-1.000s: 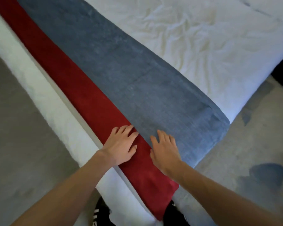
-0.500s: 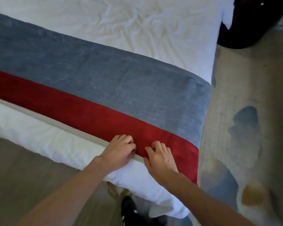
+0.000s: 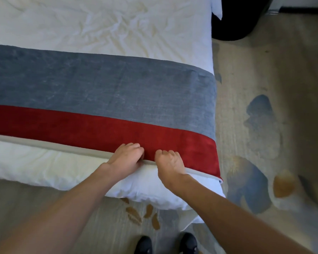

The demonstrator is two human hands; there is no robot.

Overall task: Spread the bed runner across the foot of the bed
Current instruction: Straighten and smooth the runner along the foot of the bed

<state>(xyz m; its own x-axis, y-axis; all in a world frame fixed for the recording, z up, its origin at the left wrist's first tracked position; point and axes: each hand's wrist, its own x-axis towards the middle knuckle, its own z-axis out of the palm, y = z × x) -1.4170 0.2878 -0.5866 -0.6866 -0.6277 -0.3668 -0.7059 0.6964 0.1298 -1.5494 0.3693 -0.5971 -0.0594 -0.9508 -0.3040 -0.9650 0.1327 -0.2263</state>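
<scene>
- A pair of dark shoes stands at 6 o'clock on a pale carpet with blue and tan blotches.
- Two bare forearms reach up from 7 and 5 o'clock to the foot of the bed.
- The left hand, just below the middle of the view toward 7 o'clock, has its fingers curled over the near edge of the bed runner and grips it.
- The right hand, just beside it toward 6 o'clock, grips the same edge with curled fingers. The two hands are close but apart.
- A beige hem trims that edge, and below it the white duvet bulges over the foot.
- The runner lies flat across the bed from 9 to 3 o'clock, with the red band nearer and the wider grey band beyond. Its end drops over the bed's side at 3 o'clock.
- Beyond the grey band, creased white bedding fills 11 to 12 o'clock.
- A dark object sits on the floor at 1 o'clock. What it is cannot be told.
</scene>
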